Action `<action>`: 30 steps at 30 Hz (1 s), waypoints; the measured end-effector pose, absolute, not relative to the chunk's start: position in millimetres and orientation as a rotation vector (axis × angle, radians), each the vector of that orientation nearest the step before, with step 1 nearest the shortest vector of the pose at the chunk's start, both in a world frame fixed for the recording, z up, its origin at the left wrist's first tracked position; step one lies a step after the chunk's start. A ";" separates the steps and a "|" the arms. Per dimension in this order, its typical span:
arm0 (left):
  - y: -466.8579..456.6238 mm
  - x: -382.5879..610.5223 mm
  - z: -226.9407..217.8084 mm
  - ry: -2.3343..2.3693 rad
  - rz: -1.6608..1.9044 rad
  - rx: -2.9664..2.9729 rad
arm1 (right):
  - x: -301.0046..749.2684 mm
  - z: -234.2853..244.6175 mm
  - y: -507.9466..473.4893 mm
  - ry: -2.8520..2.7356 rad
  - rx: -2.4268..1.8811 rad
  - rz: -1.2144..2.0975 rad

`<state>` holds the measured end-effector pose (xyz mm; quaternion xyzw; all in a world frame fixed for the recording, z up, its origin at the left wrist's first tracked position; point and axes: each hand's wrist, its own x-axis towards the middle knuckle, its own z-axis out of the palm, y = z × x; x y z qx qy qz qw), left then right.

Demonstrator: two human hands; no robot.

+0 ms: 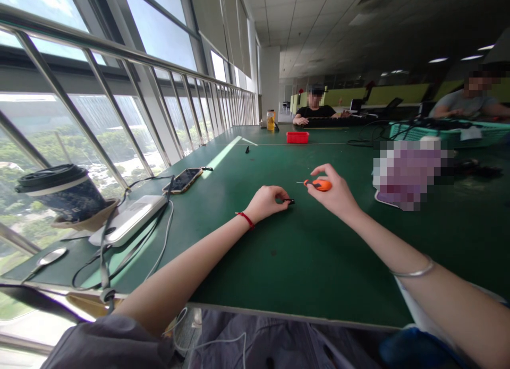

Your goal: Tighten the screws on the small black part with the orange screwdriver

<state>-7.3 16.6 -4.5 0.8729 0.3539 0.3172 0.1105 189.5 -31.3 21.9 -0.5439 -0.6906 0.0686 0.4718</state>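
My left hand (pixel 268 200) rests on the green table (pixel 303 252) with its fingers curled, pinching a small black part (pixel 290 201) against the surface. My right hand (pixel 334 191) hovers just to the right, closed round a small orange-handled screwdriver (pixel 320 185). The thin metal tip of the screwdriver points left, a little above the black part. A red cord is on my left wrist and a silver bangle on my right forearm.
At the left stand a lidded paper cup (pixel 64 191), a white device with cables (pixel 129 219), a spoon (pixel 45 260) and a phone (pixel 183 179). A red tray (pixel 297 137) and a yellow jar (pixel 270 119) sit farther back. Two people sit at the far end.
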 end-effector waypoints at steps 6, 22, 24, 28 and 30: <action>14.5 -5.9 -3.8 1.124 0.783 2.796 | 194.0 40.0 -45.3 -1.582 -1.139 0.030; 10.4 -2.5 -3.2 1.209 0.752 2.840 | 183.3 33.3 -48.2 -1.698 -1.120 0.129; 10.9 -2.7 -3.5 1.206 0.757 2.830 | 183.5 33.4 -47.4 -1.706 -1.120 0.136; 12.2 -3.1 -4.1 1.211 0.754 2.809 | 185.1 31.9 -44.8 -1.722 -1.083 0.135; 12.5 -3.1 -3.9 1.213 0.750 2.802 | 185.3 30.9 -44.0 -1.729 -1.066 0.128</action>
